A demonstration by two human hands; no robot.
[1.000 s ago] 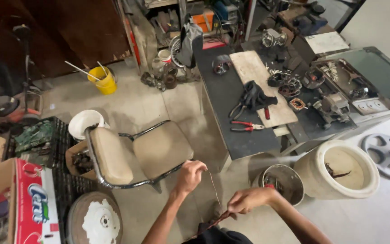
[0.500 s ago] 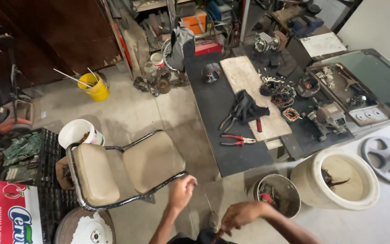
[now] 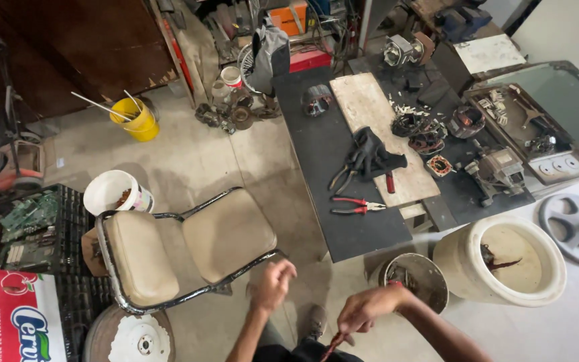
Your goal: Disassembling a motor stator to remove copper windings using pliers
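Head view, looking down on a workshop floor. Nearest the camera, the right hand (image 3: 368,310) is closed in a fist around a thin reddish-brown rod (image 3: 333,346), which slants down toward the bottom edge of the frame; its lower end is cut off from view. Just to the left, the left hand (image 3: 272,285) is loosely curled, fingers bent inward; whether it pinches anything cannot be told. The two hands are near each other but apart.

Beyond the left hand lies a tipped chair (image 3: 182,248) with tan cushions and a dark tube frame, on the concrete floor (image 3: 196,161). Below the chair, at the bottom edge, is a round white disc (image 3: 141,338). Just beyond the right hand stands a small metal bucket (image 3: 415,280) holding scrap, and beside it to the right a large cream tub (image 3: 504,258). A grey spoked wheel (image 3: 576,224) lies at the right edge.

Farther off, a dark desk (image 3: 333,174) carries red-handled pliers (image 3: 356,206), a black glove (image 3: 370,155) over a pale board (image 3: 376,114), and motor parts (image 3: 437,134). To the left, a white bucket (image 3: 114,192) stands behind the chair, next to a black crate (image 3: 31,228) of circuit boards. Farthest back, a yellow bucket (image 3: 135,119) with sticks stands near the dark wall.
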